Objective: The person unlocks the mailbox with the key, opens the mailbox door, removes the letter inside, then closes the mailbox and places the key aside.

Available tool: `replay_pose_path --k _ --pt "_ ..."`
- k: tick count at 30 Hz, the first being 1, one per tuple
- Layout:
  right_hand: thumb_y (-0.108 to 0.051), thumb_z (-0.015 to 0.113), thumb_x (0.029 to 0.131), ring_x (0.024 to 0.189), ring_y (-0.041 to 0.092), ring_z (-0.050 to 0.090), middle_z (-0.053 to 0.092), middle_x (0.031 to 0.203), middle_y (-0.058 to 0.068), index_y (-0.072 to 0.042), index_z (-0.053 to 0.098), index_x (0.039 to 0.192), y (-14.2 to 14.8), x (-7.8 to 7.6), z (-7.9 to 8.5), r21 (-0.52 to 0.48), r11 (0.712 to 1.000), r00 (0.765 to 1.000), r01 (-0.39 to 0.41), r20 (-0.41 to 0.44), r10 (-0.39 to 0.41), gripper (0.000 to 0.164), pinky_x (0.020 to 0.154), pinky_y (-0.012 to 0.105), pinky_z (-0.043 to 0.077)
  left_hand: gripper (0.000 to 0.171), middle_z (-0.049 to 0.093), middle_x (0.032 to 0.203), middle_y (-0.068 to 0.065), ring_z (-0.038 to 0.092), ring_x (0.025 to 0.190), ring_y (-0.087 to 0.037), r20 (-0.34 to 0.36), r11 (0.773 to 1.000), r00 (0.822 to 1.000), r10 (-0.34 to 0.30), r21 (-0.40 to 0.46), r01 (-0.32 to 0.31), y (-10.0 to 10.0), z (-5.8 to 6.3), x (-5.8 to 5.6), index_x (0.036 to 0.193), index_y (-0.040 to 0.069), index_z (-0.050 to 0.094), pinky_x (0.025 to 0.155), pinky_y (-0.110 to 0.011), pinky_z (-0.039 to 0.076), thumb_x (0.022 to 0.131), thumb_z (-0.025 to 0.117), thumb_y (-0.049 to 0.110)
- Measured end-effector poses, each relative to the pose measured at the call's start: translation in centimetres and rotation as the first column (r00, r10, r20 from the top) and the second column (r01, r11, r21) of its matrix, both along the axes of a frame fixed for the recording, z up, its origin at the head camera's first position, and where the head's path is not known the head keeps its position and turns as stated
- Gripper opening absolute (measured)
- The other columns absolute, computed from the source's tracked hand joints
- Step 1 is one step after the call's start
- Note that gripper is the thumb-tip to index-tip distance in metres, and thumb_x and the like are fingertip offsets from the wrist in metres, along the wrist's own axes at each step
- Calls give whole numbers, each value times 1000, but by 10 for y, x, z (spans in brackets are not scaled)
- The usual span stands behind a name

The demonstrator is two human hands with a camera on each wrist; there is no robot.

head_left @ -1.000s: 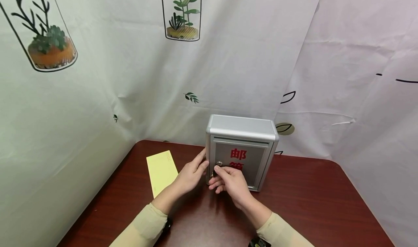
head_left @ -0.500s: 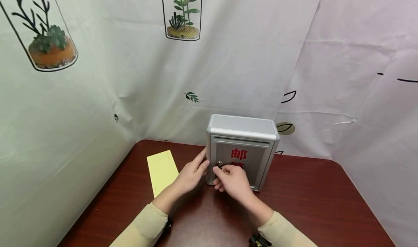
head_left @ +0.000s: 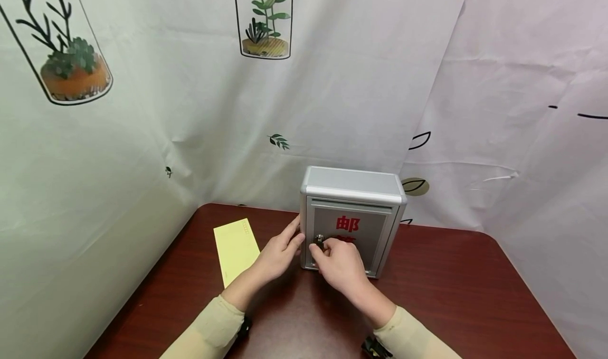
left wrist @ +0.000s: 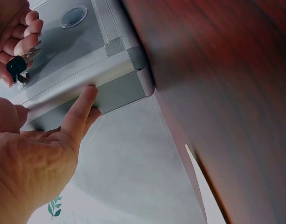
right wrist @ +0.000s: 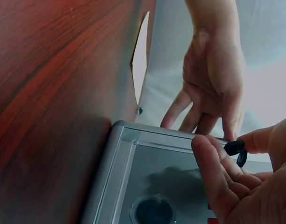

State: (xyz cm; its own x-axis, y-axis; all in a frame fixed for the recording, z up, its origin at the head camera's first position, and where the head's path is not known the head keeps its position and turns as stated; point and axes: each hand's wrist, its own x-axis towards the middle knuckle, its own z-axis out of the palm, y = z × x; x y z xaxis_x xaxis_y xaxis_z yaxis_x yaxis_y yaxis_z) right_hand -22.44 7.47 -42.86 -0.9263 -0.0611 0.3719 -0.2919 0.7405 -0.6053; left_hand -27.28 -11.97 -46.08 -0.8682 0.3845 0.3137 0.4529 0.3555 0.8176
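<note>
A silver metal mailbox (head_left: 353, 182) with red characters on its front door stands upright on the table. My left hand (head_left: 277, 253) rests against the mailbox's left side, its fingers fairly straight along the wall. At the front, my right hand (head_left: 341, 264) pinches a black-headed key (left wrist: 16, 66) between thumb and fingers, right at the round lock (head_left: 320, 238). A second silver key blade (left wrist: 34, 53) shows beside it in the left wrist view. The right fingers cover the lower red character.
A yellow envelope (head_left: 235, 249) lies on the dark red wooden table (head_left: 451, 285), left of the mailbox and partly behind the left forearm. White cloth (head_left: 199, 111) with printed plants hangs behind and at the sides.
My right hand has shifted a little rightward and its fingers have turned at the lock, curling in more. The left hand, mailbox and envelope stay in place.
</note>
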Motion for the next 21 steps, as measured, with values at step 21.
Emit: replay_pose_path --k 21 --pt "-36 72 92 45 10 42 45 50 -10 -18 57 65 -2 1 0 100 994 993 49 -111 -38 36 45 29 37 55 51 152 -1 67 116 -19 9 1000 1000 0 11 0 1 1 1 161 43 25 86 -36 59 110 44 40"
